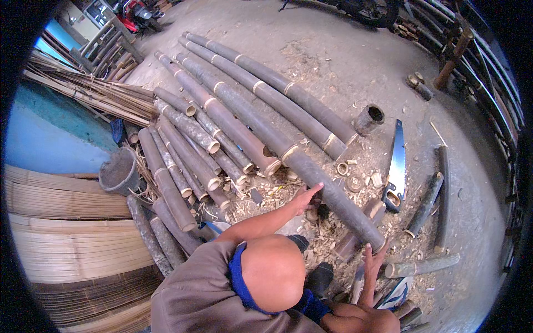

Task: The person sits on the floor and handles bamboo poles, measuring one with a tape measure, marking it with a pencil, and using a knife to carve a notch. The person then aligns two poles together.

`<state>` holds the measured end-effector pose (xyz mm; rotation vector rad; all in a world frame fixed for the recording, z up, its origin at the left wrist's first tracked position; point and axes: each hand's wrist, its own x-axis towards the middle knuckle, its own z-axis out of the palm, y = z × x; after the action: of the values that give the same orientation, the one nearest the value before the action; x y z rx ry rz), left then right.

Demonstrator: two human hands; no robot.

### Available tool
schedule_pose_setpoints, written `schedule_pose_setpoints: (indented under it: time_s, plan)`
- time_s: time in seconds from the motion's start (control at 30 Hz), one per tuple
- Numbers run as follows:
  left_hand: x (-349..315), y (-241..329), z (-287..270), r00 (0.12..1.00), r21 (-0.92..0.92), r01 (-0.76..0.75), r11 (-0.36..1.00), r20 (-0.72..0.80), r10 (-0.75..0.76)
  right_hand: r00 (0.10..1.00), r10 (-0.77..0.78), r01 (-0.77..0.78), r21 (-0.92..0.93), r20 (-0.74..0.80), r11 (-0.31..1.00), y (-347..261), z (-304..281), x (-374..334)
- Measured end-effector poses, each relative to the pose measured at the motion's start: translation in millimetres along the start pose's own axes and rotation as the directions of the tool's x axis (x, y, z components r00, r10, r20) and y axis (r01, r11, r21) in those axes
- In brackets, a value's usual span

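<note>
A long dark bamboo pole [344, 205] runs from the far left of the floor to its cut near end beside my knees. My left hand [307, 198] grips its left side; the fingers beneath it are partly hidden. Around the near end, my right hand [375, 260] closes with its fingers against the pole. Under this end lies a shorter bamboo piece [351, 245], crossing it. A handsaw [396, 166] with a wide steel blade rests on the floor to the right, its handle toward me.
More long poles [277, 111] lie beyond, with a stack of shorter bamboo lengths [183, 139] at left. A hollow bamboo section [371, 118] stands upright. Cut pieces [425, 205] lie at right. Shavings [327, 238] cover the floor near my feet. A grey bucket [119, 169] stands left.
</note>
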<state>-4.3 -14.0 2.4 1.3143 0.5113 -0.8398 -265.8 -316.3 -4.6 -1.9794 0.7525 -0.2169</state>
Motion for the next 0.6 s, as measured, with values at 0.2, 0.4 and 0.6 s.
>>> schedule_pose_setpoints:
  time_s: [0.2,0.4,0.6]
  plan:
    - [8,-9,-10,0.999,-0.041,0.0,0.999,0.054,0.002,0.988,-0.135,0.128,-0.089,-0.079,0.988,14,10,0]
    - [4,-4,-12,1.0,-0.057,-0.027,0.998,0.014,0.028,1.0,0.018,-0.02,0.087,0.018,0.996,15,9,-3]
    - [-11,3,-1,0.994,0.046,-0.098,0.994,-0.035,0.099,0.983,0.174,-0.174,-0.004,0.058,0.985,-16,-5,-2]
